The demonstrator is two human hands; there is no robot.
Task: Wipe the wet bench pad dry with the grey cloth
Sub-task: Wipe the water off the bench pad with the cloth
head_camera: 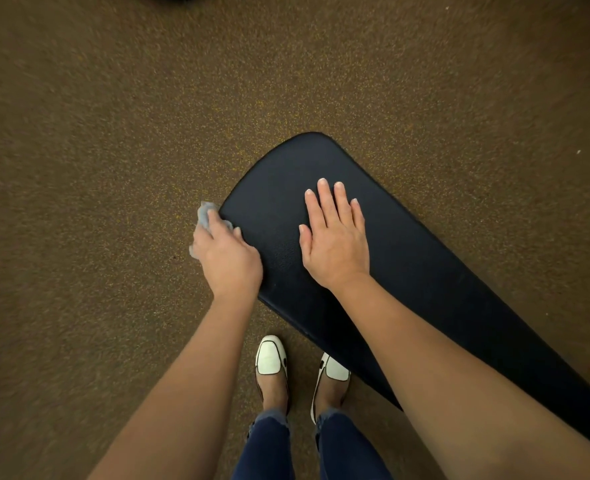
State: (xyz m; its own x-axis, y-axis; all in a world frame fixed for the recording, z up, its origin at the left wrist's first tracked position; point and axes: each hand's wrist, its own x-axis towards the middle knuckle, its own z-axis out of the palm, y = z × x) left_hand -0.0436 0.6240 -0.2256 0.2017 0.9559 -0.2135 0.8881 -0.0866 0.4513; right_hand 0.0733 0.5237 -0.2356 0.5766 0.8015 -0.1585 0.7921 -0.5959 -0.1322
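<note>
gripping the grey cloth [206, 214], the left hand [229, 259] presses it against the left edge of the dark bench pad [425, 271], near its rounded end. the right hand [335, 244] lies flat on the pad, fingers straight and together, just beside the left.

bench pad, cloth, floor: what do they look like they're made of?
Bench pad: likely vinyl or faux leather over padding; dark navy, fine pebbled grain, soft sheen.
Grey cloth, held by the left hand: soft woven or microfibre fabric; it crumples, matte.
Floor: probably rubber gym flooring; brown with yellow flecks, though blur leaves it open.
</note>
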